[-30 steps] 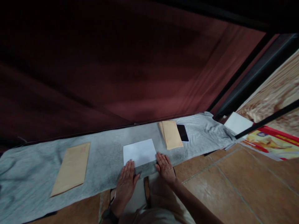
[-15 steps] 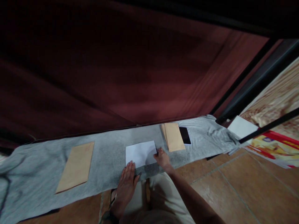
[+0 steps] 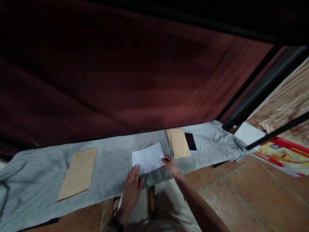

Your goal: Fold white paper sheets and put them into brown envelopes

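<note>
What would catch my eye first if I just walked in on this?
The white sheet in the middle of the grey cloth, with the right hand gripping its near right corner and the left hand flat at its near left edge. Brown envelopes lie either side: one far left, a stack right.

Dim lighting. Dark red curtain (image 3: 135,80) fills the background. Terracotta tile floor (image 3: 241,196) below, grey cloth (image 3: 36,174) spread along the curtain's foot.

It looks like a room in a home — a terracotta tiled floor (image 3: 241,193) with a grey cloth (image 3: 36,174) spread over it, a dark red curtain (image 3: 120,80) hanging behind, and a patterned bedspread (image 3: 287,100) at the right edge.
</note>
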A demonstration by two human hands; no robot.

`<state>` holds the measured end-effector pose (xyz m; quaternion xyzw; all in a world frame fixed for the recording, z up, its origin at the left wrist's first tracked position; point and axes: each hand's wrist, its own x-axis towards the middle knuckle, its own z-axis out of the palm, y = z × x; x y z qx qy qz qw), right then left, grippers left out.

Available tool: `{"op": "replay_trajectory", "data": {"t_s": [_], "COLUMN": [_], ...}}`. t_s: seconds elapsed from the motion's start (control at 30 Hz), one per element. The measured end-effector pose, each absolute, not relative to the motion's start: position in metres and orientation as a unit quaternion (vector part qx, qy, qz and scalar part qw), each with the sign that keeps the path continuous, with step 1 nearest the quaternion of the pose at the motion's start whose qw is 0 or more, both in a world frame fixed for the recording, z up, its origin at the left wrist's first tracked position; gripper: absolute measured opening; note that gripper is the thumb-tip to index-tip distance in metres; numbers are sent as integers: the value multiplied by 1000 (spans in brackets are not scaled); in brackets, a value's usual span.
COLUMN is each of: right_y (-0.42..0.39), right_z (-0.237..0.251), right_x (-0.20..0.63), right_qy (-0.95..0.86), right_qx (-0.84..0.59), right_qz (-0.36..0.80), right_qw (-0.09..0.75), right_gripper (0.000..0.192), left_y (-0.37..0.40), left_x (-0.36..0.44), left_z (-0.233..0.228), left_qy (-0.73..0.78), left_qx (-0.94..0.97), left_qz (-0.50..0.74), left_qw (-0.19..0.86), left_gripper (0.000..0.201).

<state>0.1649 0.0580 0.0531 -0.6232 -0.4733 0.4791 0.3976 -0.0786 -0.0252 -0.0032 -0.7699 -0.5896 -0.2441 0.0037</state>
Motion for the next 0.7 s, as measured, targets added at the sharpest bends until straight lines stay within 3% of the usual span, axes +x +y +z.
{"op": "replay_trajectory", "data": {"t_s": [0.17,0.27,0.37,0.5,0.7], "right_y": [72,71,59,38,0], "right_z": [99,137,154,124,55], "right_x": [173,179,177,169,173], "right_qy": [-490,-617,-749,-856,-893], "right_qx": [-575,-536,-502,-452,-412], "right_qz": [446,307,181,71,81], "right_qw": [479,488,393,240,165], "right_gripper": [30,26,23,28,33], "left_y": [-10,-1,6,10,16], "left_x": [-74,-77,-85,-101,-110], "left_z": [9,11,7,-1,11], "left_qy": [-595,-593,-602,-642,-658], "left_qx": [-748,-743,-720,-651,-622], "left_qz": [-294,-307,-336,-382,-385], "left_qw": [-25,-47,-75,-132,-177], "left_gripper": [66,65,62,56,52]}}
